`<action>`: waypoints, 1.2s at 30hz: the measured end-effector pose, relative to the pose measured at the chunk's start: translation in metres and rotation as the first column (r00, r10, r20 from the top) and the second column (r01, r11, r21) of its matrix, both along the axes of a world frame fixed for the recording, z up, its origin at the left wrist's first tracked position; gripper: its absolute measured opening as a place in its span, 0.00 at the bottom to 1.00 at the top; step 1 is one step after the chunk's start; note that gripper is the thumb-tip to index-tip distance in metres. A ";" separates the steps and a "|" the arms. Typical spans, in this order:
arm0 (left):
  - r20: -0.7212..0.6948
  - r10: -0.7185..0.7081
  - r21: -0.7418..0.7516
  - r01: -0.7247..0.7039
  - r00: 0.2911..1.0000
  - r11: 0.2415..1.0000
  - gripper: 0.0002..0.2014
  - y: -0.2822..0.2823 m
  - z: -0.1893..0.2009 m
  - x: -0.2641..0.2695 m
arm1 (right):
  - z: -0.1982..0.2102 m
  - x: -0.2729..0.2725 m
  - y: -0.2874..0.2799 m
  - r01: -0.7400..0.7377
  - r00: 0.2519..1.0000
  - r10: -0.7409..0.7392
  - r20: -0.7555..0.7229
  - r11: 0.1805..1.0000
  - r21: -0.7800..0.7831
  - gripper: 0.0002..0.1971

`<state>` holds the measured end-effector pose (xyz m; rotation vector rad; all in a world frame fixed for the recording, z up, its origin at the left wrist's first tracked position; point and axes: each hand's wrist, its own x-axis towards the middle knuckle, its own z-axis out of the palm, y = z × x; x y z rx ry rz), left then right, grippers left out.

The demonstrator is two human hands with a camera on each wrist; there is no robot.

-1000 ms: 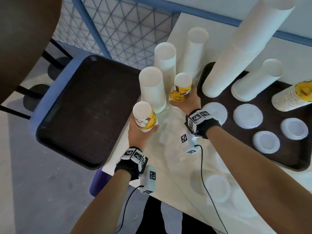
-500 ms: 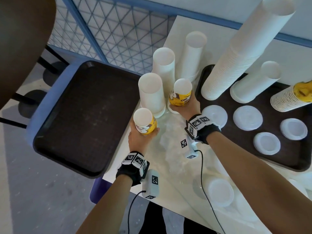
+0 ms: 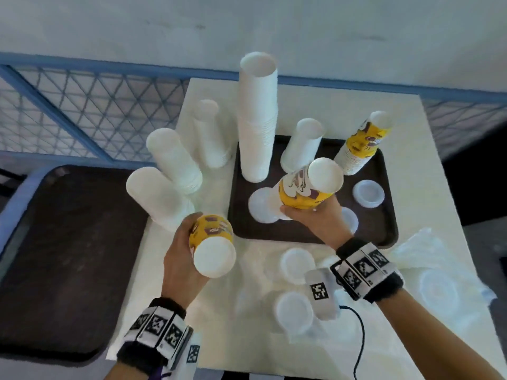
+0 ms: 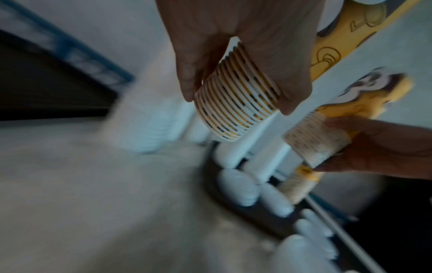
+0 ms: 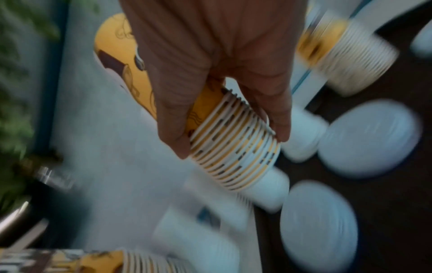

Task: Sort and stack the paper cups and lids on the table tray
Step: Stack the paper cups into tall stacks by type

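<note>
In the head view, the left hand (image 3: 182,259) is gripping a short stack of yellow printed cups (image 3: 212,242), fingers curled round it, its white base turned toward the camera; this stack is hanging over the white table (image 3: 310,105), just off the near left corner of the dark tray (image 3: 384,171). The right hand (image 3: 318,218) is grasping a second yellow stack (image 3: 307,187) from below, tilted, over the near left part of the tray and above a white lid (image 3: 260,207) lying there. On the tray a tall white cup stack (image 3: 258,119) is standing at the back left, a shorter white stack (image 3: 301,144) beside it, and a third yellow-topped stack (image 3: 362,144) at the back right, with another lid (image 3: 368,193) just in front of it. Three white stacks are standing on the table to the left of the tray — the nearest one (image 3: 156,198) is leaning beside the left hand.

In the left wrist view, the left hand (image 4: 238,46) is wrapping thumb and fingers around the ridged rims of its stack (image 4: 236,103); the right hand (image 4: 374,146) is holding its stack (image 4: 318,142) beyond, over the tray's edge — much is blurred.

In the right wrist view, the right hand (image 5: 217,61) is clasping its stack (image 5: 233,144) near the rims, above blurred lids on the tray (image 5: 397,203).
</note>
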<state>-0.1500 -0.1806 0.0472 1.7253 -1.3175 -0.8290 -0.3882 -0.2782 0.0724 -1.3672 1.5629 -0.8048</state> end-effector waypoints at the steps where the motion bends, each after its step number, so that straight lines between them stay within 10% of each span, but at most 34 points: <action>1: -0.023 -0.098 -0.017 0.097 0.995 0.995 0.41 -0.014 0.010 -0.022 | 0.009 -0.021 0.000 0.050 0.999 -0.050 0.009 0.998 -0.036 0.24; 8: -0.114 -0.366 -0.115 0.354 0.924 0.928 0.41 -0.152 0.056 -0.183 | 0.036 -0.154 -0.009 0.316 0.948 -0.318 -0.026 0.946 -0.071 0.39; 17: -0.033 -0.398 -0.058 0.396 0.917 0.917 0.43 -0.265 0.084 -0.279 | 0.082 -0.234 -0.037 0.375 0.927 -0.373 0.040 0.920 -0.115 0.33; 22: 0.033 -0.440 0.058 0.438 0.897 0.897 0.39 -0.274 0.051 -0.292 | 0.127 -0.247 -0.071 0.298 0.955 -0.295 0.039 0.940 -0.164 0.18; 29: 0.079 -0.483 0.155 0.468 0.872 0.870 0.44 -0.262 0.024 -0.283 | 0.161 -0.225 -0.124 0.155 0.987 -0.159 -0.008 0.971 -0.182 0.33; 36: 0.100 -0.275 0.055 0.270 0.956 0.961 0.19 -0.146 0.000 -0.189 | 0.145 -0.182 -0.161 0.087 0.990 -0.102 -0.098 0.986 -0.142 0.38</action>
